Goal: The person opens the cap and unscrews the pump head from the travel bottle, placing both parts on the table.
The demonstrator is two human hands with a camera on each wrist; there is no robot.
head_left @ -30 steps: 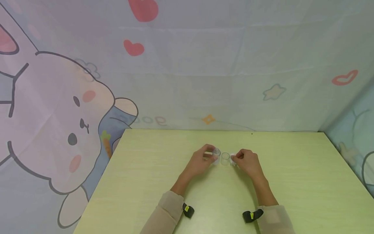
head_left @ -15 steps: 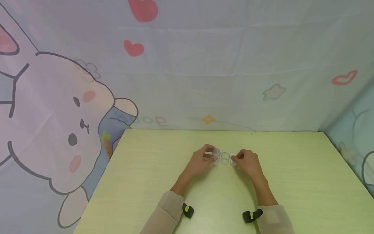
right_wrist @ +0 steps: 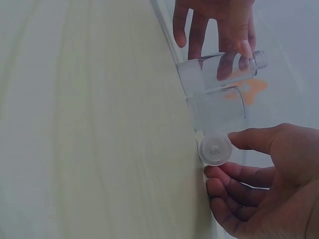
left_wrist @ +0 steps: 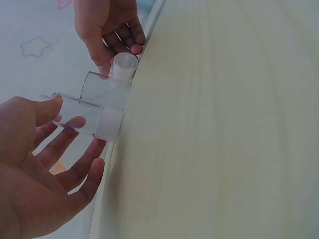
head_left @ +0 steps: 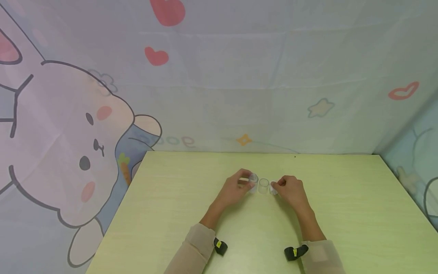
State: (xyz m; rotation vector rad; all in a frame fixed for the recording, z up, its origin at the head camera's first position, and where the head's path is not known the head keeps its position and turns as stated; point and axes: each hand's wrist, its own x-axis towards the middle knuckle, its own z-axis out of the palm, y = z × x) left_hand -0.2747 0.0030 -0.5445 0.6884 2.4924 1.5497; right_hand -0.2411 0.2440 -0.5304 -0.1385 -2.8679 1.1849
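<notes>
My left hand [head_left: 236,188] holds a clear bottle [right_wrist: 224,69] upright on the table, thumb on one side and fingers on the other. The bottle has a threaded open neck and a whitish bottom part [left_wrist: 109,124]. Right beside it a clear cylindrical cup [head_left: 264,186] stands with its rim upward, touched by neither hand. Just right of the cup, my right hand [head_left: 290,188] pinches a small round white cap [right_wrist: 215,149] between thumb and fingers. The cap's round hollow face shows in the right wrist view. Its underside is hidden in the head view.
The pale wooden table [head_left: 171,213] extends on both sides of the hands. Behind it hangs a printed cloth [head_left: 219,95] with a rabbit and hearts. Black wrist straps [head_left: 220,246] sit at the sleeves. A dark cable [head_left: 426,198] shows at the right edge.
</notes>
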